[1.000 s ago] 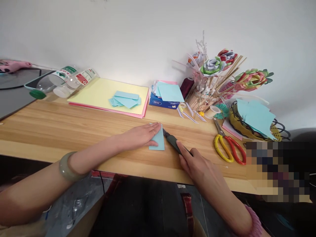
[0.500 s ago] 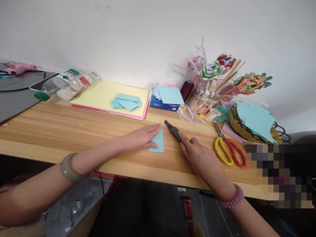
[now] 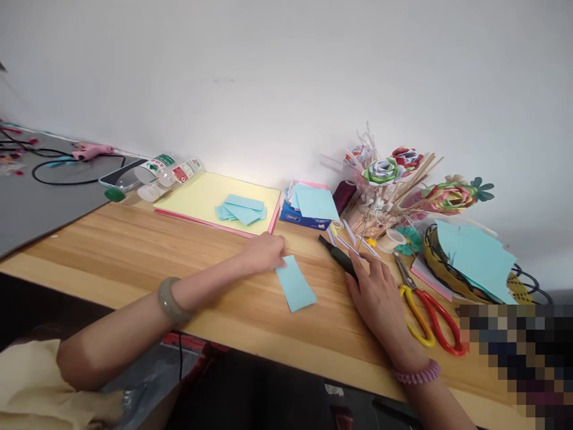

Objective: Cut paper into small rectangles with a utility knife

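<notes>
My left hand (image 3: 265,252) pinches the upper left corner of a light blue paper strip (image 3: 297,286), which slants over the wooden table. My right hand (image 3: 379,295) is at the handle of a dark green utility knife (image 3: 342,258), with thumb and index finger on either side of it. The knife lies low at the tabletop, its tip pointing away to the left, apart from the strip. Red-and-yellow-handled scissors (image 3: 430,307) lie just right of my right hand.
Blue paper pieces (image 3: 242,209) sit on yellow sheets (image 3: 197,194). A blue tissue box (image 3: 304,222) bears blue squares. Paper flowers (image 3: 382,172) stand in a holder, beside a basket (image 3: 456,278) with blue paper. Plastic bottles (image 3: 156,182) lie at the left.
My left hand has gone from pressing flat on the blue paper to pinching its corner, and the strip is turned and uncovered. The right hand's fingers have loosened slightly around the knife. The view has shifted.
</notes>
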`<state>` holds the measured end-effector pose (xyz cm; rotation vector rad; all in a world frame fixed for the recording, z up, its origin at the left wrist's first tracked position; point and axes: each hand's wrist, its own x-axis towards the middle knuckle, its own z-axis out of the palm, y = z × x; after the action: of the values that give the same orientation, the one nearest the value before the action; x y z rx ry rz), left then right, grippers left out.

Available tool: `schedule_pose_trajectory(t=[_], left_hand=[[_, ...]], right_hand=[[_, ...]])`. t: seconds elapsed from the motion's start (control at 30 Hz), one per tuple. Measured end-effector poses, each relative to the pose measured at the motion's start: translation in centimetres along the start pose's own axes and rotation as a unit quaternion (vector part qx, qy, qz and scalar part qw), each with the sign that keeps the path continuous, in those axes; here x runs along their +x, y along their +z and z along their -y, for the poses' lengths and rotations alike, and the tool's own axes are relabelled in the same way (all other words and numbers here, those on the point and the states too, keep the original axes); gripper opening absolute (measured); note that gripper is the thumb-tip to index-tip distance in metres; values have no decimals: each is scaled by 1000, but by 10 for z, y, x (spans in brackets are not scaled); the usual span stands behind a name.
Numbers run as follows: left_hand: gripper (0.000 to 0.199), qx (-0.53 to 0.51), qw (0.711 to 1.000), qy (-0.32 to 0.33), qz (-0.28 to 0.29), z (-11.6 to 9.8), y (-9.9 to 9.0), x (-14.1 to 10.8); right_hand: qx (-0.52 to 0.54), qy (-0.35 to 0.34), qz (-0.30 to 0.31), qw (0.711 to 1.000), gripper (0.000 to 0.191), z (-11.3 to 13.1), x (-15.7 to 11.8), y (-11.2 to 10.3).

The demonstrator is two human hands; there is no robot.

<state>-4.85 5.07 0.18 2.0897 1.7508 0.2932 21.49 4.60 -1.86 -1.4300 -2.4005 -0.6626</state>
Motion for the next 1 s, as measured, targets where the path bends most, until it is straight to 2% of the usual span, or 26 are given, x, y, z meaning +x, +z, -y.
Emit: schedule_pose_trajectory(t=[0.07,0.13,0.23,0.33,0.53,0.6,0.7,0.8,0.87,0.93,1.0], left_hand=[[10,-17,1000,1,17,-1,-2,2],[10,-37,999,9,20,-1,-1,2],[9,-72,997,9,-15,3,1,0],[5,-115,990,-12,-85,16,-6,2],[33,-125,944,-120,-283,67,-45,9],[41,-108,927,-132,-334,83,-54,9],[40,-85,902,-128,-403,95,-57,7],[31,-62,905,-56,-418,84,-53,2],[25,-43,920,28,-389,64,-46,-2],[29,-19,924,112,-366,39,-35,-8],[38,89,894,255,-359,16,-21,-15]], right_hand=[[17,-4,-18,1000,40,0,0,0],[38,-14,-35,999,40,-1,2,1],[73,-29,-57,995,40,-2,13,1],[99,-44,-66,992,36,1,34,0],[111,-67,-76,989,35,12,90,14],[102,-70,-84,989,38,13,104,23],[88,-81,-94,988,32,13,116,34],[76,-91,-110,987,18,12,119,33],[69,-96,-127,985,19,15,116,23],[66,-116,-142,981,22,22,107,7],[67,-152,-144,975,22,32,91,-10]])
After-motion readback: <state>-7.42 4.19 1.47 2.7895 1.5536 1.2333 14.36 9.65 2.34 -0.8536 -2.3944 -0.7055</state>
